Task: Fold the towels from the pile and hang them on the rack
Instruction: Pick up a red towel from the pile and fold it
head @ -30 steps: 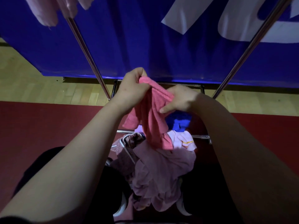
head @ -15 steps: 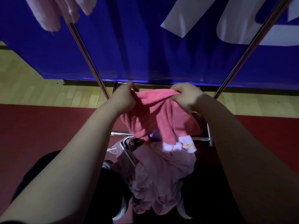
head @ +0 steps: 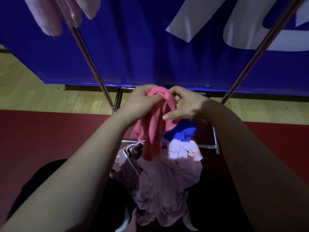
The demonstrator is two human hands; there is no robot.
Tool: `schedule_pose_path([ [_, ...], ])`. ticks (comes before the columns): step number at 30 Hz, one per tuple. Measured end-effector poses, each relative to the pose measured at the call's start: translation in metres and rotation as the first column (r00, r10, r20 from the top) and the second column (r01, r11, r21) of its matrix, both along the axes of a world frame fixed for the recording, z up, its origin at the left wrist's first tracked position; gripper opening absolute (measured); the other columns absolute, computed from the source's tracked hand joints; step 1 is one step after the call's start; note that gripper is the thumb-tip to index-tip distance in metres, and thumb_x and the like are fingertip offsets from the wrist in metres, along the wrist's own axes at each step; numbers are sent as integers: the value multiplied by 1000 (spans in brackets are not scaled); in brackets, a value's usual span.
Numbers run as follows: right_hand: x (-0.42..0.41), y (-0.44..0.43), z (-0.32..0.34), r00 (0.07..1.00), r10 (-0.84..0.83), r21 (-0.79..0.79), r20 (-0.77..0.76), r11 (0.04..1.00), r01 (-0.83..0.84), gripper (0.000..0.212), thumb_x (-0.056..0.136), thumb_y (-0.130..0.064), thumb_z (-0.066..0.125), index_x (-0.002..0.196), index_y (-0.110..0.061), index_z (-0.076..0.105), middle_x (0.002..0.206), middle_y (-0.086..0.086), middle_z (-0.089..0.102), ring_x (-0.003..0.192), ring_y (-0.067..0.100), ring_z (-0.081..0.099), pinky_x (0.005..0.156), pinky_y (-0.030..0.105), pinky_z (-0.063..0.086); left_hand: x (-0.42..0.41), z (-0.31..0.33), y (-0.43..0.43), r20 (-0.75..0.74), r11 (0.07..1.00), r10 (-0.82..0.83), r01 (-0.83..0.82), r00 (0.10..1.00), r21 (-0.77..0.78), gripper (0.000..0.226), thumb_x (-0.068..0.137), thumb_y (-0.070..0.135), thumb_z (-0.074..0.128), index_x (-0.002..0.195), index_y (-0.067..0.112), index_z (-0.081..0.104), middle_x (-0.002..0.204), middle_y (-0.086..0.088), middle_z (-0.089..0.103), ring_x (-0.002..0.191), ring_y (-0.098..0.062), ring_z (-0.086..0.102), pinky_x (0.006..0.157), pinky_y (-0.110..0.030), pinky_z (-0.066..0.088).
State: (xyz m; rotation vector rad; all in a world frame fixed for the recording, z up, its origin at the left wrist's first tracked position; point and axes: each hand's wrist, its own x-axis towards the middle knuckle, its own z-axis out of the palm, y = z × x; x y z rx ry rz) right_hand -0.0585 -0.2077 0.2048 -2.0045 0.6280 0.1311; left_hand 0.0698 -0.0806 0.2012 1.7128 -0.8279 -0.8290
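- While the pink towel (head: 153, 136) hangs bunched in a narrow rope between both hands, its lower end reaches down to the pile (head: 167, 185).
- The left hand (head: 142, 102) is clamped in a fist around the towel's top fold.
- The right hand (head: 188, 104) sits just right of it, fingers curled over the same fold and thumb laid straight against the cloth.
- The pile lies near the person, at the foot of the rack (head: 91, 64); it is mostly mauve cloth, with a blue cloth (head: 183, 132) at its far right edge.
- Pale pink hung towels (head: 53, 17) drape over the rack at the far left.
- A blue banner (head: 142, 47) stands behind the rack's two slanting poles, above a wooden floor (head: 33, 97) and a red mat (head: 50, 131).
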Motion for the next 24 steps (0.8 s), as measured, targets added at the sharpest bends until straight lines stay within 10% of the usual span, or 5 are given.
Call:
schedule_pose_path([
  [3, -1, -3, -22, 988, 50, -124, -147, 990, -69, 77, 51, -48, 89, 121, -34, 58, 115, -6, 62, 100, 11, 60, 94, 31, 50, 0, 20, 2, -207, 987, 10, -44, 978, -158, 13, 93, 8, 59, 97, 14, 71, 76, 2, 71, 68, -9, 64, 64, -20, 50],
  [7, 2, -9, -49, 991, -46, -114, -125, 993, 32, 39, 58, -52, 76, 83, -23, 67, 95, 9, 65, 78, 20, 63, 75, 35, 53, 10, 33, 5, -385, 965, -16, -86, 923, -246, 15, 95, 11, 56, 89, 15, 69, 70, 0, 67, 64, -13, 59, 63, -24, 49],
  [11, 9, 1, -15, 957, -263, 9, 123, 964, 264, 8, 86, -6, 60, 82, -12, 57, 65, -3, 55, 49, -5, 48, 54, 17, 41, 24, 22, 5, -216, 987, 74, -102, 974, -122, 8, 84, 12, 60, 88, 16, 65, 76, -6, 58, 72, -17, 52, 66, -31, 38],
  [17, 15, 13, 5, 895, -305, 92, 326, 952, 292, 15, 84, -6, 56, 77, -18, 49, 63, -1, 50, 53, 8, 44, 49, 25, 35, 10, 3, 5, -159, 976, -136, 159, 978, 149, 51, 69, 5, 72, 113, 21, 53, 93, -7, 65, 79, -18, 58, 72, -34, 49],
  [24, 11, 7, 10, 912, -219, 117, 348, 975, 190, 24, 81, -11, 73, 98, -8, 56, 82, 10, 63, 72, 9, 56, 69, 27, 47, 8, 11, 0, 2, 987, -141, 140, 990, 79, 26, 79, 11, 73, 104, 11, 65, 87, -6, 66, 78, -12, 59, 73, -32, 48],
])
